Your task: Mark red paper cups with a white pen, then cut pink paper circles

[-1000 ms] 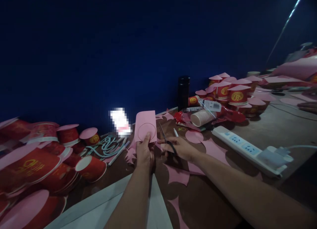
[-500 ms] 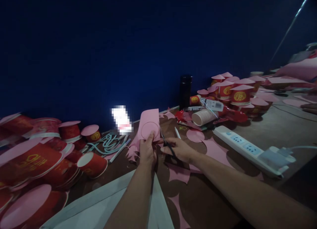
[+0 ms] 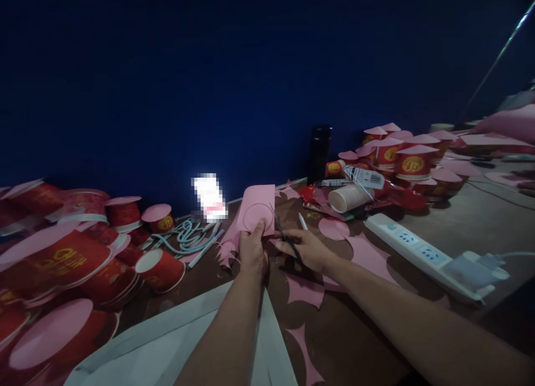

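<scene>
My left hand (image 3: 253,249) grips a sheet of pink paper (image 3: 258,195) by its lower edge, thumb on top. A drawn circle shows on the sheet, partly under the thumb. In my right hand (image 3: 311,250) is a pair of dark scissors (image 3: 288,238), fingers closed round the handles. The blades point up and left, along the right edge of the sheet. Whether they touch the paper I cannot tell. Pink offcuts (image 3: 306,290) with curved edges lie below my right hand, and a cut pink disc (image 3: 333,228) lies beyond it.
Red paper cups (image 3: 161,270), several topped with pink discs, crowd the left side. More topped cups (image 3: 413,163) stand at the back right. A black flask (image 3: 320,155), a stack of cups (image 3: 350,198), a power strip (image 3: 422,252), a pale cable (image 3: 188,235) and a glowing screen (image 3: 209,198) are around.
The whole view has shifted slightly, so things appear a little farther right. Both hands keep their holds on the pink sheet and the scissors, with the sheet turned slightly.
</scene>
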Demonstrator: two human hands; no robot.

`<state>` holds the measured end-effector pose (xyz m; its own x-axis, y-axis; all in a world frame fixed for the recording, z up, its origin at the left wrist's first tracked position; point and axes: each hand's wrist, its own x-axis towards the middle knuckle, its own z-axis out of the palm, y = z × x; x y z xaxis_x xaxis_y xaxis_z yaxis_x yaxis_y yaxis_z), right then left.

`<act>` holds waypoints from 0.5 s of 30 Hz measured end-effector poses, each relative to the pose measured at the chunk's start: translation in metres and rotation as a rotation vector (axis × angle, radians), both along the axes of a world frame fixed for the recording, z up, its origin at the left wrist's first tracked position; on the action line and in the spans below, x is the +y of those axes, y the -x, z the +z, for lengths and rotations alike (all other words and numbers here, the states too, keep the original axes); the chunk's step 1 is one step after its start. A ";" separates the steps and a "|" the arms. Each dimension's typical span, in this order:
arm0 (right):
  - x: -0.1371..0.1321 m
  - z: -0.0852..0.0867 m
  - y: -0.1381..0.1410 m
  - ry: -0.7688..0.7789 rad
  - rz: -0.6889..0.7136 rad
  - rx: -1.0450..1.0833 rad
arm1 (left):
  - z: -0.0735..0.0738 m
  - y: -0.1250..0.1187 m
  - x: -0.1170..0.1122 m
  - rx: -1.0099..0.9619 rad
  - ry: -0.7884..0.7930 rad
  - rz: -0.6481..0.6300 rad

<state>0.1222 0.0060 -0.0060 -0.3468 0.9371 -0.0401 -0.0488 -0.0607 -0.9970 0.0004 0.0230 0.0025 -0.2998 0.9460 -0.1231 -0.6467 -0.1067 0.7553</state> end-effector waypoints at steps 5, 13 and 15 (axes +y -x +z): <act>0.000 0.001 0.000 0.011 -0.018 -0.016 | -0.003 -0.001 0.002 -0.009 -0.015 0.008; -0.003 0.009 0.003 0.048 -0.040 0.025 | -0.007 -0.001 0.003 0.005 0.024 0.022; -0.003 0.008 0.002 0.036 -0.053 0.012 | -0.008 -0.001 0.004 0.018 0.025 0.031</act>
<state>0.1199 0.0035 0.0018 -0.2974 0.9522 -0.0705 -0.0646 -0.0937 -0.9935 0.0011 0.0265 -0.0060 -0.3315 0.9328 -0.1412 -0.6296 -0.1073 0.7694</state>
